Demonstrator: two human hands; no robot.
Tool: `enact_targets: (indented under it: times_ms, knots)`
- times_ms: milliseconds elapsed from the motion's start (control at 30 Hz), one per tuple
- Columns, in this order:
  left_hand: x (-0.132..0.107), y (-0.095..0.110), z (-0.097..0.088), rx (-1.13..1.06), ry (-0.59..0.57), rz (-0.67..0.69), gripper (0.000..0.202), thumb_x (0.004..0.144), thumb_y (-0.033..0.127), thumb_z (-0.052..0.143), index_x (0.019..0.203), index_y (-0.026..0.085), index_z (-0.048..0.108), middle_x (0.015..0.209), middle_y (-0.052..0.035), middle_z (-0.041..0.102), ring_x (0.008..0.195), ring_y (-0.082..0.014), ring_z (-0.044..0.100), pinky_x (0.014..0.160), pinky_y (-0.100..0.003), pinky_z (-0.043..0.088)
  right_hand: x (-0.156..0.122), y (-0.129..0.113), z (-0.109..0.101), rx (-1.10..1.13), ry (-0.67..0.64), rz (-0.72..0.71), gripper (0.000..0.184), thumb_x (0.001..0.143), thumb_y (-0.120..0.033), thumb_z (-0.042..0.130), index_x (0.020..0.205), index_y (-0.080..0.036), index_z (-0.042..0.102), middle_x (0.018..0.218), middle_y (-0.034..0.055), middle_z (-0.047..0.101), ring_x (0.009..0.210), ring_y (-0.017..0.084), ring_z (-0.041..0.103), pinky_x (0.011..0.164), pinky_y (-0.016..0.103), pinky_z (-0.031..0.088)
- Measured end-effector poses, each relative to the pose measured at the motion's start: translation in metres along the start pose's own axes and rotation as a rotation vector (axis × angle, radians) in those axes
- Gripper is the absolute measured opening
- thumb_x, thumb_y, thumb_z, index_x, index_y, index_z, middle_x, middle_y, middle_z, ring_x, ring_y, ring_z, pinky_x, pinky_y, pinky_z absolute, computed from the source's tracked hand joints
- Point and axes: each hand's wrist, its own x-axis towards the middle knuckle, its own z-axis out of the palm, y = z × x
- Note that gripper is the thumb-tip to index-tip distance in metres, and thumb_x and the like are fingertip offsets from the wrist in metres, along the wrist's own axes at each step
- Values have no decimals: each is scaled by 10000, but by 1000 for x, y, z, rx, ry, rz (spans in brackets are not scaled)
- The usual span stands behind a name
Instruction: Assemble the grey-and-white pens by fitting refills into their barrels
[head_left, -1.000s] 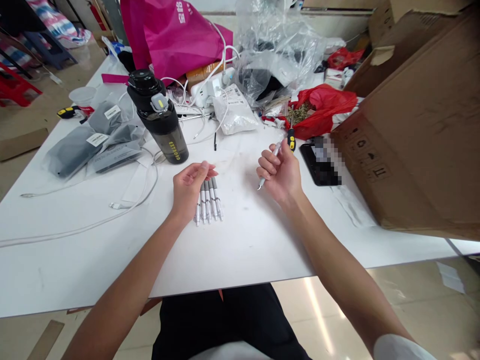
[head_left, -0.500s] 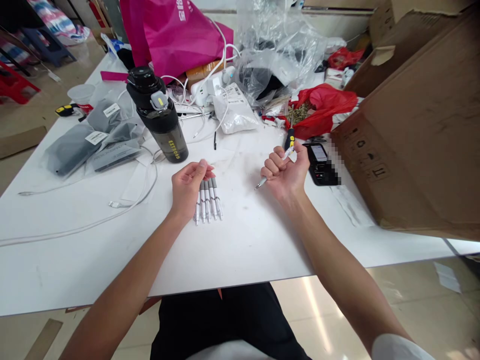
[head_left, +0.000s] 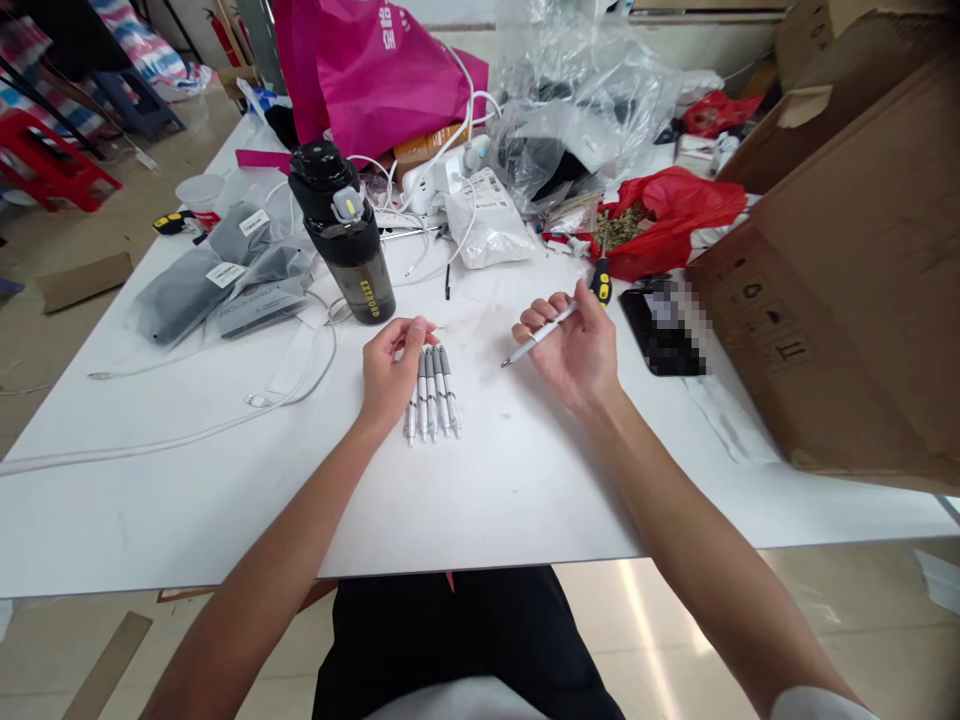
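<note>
Several slim white-and-grey pens (head_left: 433,395) lie side by side on the white table (head_left: 510,510), tips toward me. My left hand (head_left: 391,372) rests at their left end, its fingers raised and partly hiding the upper end of the leftmost pens; it holds nothing. To the right, my right hand (head_left: 574,350) holds a single white pen (head_left: 538,335) across its fingers, the metal tip pointing left. Just beyond those fingers stands a yellow-and-black screwdriver handle (head_left: 601,285).
A black tumbler bottle (head_left: 343,235) stands behind the pens. A phone (head_left: 664,330), a large cardboard box (head_left: 825,300) and a red plastic bag (head_left: 675,220) lie to the right. Grey packets (head_left: 180,295), white cables (head_left: 289,385) and a pink bag (head_left: 375,70) crowd the left and back.
My right hand's fingers have uncurled, and the pen in it now lies flatter, tip to the left. The whole view has shifted slightly right; my left hand stays by the pens.
</note>
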Motion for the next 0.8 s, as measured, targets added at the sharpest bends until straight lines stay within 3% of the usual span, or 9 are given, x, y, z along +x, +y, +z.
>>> enact_targets:
  times_ms: [133, 200, 333, 400, 467, 600, 800]
  knots:
    - [3, -5, 0, 64, -46, 38, 356, 1059, 554, 651, 1029, 218, 764, 1040, -73, 814, 1036, -213, 745, 954, -322, 532, 4, 16, -1, -296, 18, -145, 571, 933, -748, 758, 766, -253, 527, 771, -20, 514, 621, 139, 490, 533, 247, 452]
    - [4, -7, 0, 92, -41, 47, 333, 1071, 528, 636, 1056, 218, 755, 1090, -78, 815, 1075, -212, 742, 988, -325, 525, 3, 23, -7, -520, -32, -271, 557, 931, -798, 719, 820, -263, 610, 816, -4, 546, 643, 151, 502, 581, 279, 486]
    - [6, -12, 0, 95, -70, 53, 282, 1062, 474, 657, 1127, 213, 743, 1169, -94, 815, 1141, -219, 744, 1045, -345, 532, -9, 33, -14, -1141, -359, -600, 397, 1064, -631, 640, 967, -251, 699, 1052, 97, 643, 991, 257, 636, 923, 430, 566]
    - [6, -14, -1, 110, -115, 64, 276, 1055, 448, 669, 1181, 213, 741, 1228, -105, 810, 1195, -231, 741, 1079, -369, 533, -17, 40, -15, -1320, -534, -678, 303, 1111, -516, 594, 1048, -236, 689, 1134, 135, 637, 1078, 284, 639, 979, 468, 554]
    - [5, -16, -2, 155, -171, 87, 273, 1058, 408, 662, 1236, 216, 738, 1288, -109, 799, 1245, -241, 730, 1113, -392, 526, -23, 48, -16, -1410, -655, -682, 263, 1124, -470, 573, 1113, -223, 662, 1169, 146, 624, 988, 262, 643, 904, 448, 569]
    - [3, -16, -3, 303, -254, 142, 245, 1042, 299, 654, 1254, 225, 753, 1328, -100, 786, 1273, -260, 713, 1144, -437, 516, -27, 57, -21, -1493, -811, -638, 317, 1075, -518, 656, 1149, -212, 623, 1237, 153, 602, 789, 196, 582, 744, 403, 565]
    - [2, -16, -2, 396, -334, 214, 221, 1008, 206, 652, 1184, 242, 781, 1257, -82, 801, 1243, -267, 707, 1118, -457, 539, -25, 56, -23, -1452, -935, -637, 520, 948, -641, 789, 1169, -212, 595, 1240, 169, 580, 1037, 300, 619, 861, 473, 592]
